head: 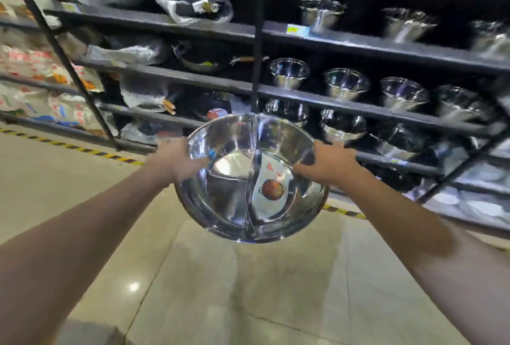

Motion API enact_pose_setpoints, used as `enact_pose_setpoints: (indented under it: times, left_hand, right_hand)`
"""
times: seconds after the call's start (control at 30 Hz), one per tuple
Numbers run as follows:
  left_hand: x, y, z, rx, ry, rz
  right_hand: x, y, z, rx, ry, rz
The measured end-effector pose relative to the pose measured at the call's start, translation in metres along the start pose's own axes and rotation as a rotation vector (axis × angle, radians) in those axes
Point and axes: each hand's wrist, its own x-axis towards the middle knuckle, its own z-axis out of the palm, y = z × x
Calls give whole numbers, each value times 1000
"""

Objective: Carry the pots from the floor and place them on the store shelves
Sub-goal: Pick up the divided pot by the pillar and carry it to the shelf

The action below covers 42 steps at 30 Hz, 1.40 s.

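The left hand (179, 161) and right hand (328, 163) grip opposite rims of the pot (251, 179), thumbs hooked inside, holding it in the air above the floor (193, 289). This is the carry step. Next, the pot must be lifted to a free spot on the shelves (358, 104) beyond it. Steel bowls (346, 83) crowd those shelves; a post (258, 41) stands directly behind the pot.

Ahead of you, yellow-black hazard tape (82, 148) borders the glossy tiled floor (220, 289); bagged goods (41, 68) (printed packaging, blurred) are stacked at left.
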Motion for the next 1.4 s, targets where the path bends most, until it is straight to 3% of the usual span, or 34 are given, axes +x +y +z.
enact_pose_setpoints:
  times: [0.3,0.53,0.97,1.17,1.4]
  left_hand:
    - [73,176,56,52,-81,216]
    - [133,235,99,138,-155,280]
    - [323,234,172,98,-224,216]
    - [368,215,245,124,-275,129]
    - [431,168,381,152,-255,97]
  right_hand:
    - [10,155,-19,123,11,219]
    - [58,211,-3,152,-75,435]
    - [245,203,83,133,-179,452]
    - [302,214,171,230,-247,458]
    - [373,233,316,236,-310,426]
